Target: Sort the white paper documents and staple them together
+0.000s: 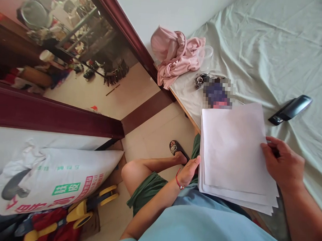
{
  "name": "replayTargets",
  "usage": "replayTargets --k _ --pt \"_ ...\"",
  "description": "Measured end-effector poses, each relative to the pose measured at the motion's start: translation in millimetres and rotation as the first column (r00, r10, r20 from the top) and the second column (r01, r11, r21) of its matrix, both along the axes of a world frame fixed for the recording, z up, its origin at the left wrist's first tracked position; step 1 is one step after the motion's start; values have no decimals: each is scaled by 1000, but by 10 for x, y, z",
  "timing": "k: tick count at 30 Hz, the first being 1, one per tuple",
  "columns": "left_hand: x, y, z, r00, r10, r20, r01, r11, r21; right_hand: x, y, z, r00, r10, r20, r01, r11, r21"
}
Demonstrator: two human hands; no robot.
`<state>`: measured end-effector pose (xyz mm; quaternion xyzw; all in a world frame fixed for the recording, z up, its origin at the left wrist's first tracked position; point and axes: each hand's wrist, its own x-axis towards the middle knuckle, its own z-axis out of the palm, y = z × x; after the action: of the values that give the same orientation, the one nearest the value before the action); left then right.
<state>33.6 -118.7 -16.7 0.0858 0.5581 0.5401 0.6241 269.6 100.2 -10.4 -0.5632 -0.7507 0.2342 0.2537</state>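
Note:
A stack of white paper sheets (232,149) lies over my lap and the bed's edge, its lower sheets fanned out unevenly at the bottom. My left hand (189,171), with a red string bracelet at the wrist, supports the stack's left edge; part of its fingers is hidden by the paper. On the opposite side, my right hand (284,161) pinches the right edge between thumb and curled fingers. The sheets' visible face looks blank.
On the bed's pale sheet (261,54) are a black glossy device (290,110), keys (199,80), a pixelated dark blue item (217,94), a clear plastic cup (206,58) and pink cloth (178,53). A large white sack (58,176) and yellow-wheeled toy (83,213) stand at left.

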Motion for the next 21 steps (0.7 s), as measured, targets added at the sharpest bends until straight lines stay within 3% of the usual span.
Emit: replayTargets --k 6,12,21 --pt "92 20 86 987 -50 -153 49 999 -13 -6 19 23 998 24 66 -26 999 32" --pt "84 21 37 982 24 -186 -26 1000 -7 -72 -17 38 996 23 83 -28 997 65" --pt "151 45 4 986 138 -91 -141 990 -21 -83 -14 120 976 11 -217 10 995 98"
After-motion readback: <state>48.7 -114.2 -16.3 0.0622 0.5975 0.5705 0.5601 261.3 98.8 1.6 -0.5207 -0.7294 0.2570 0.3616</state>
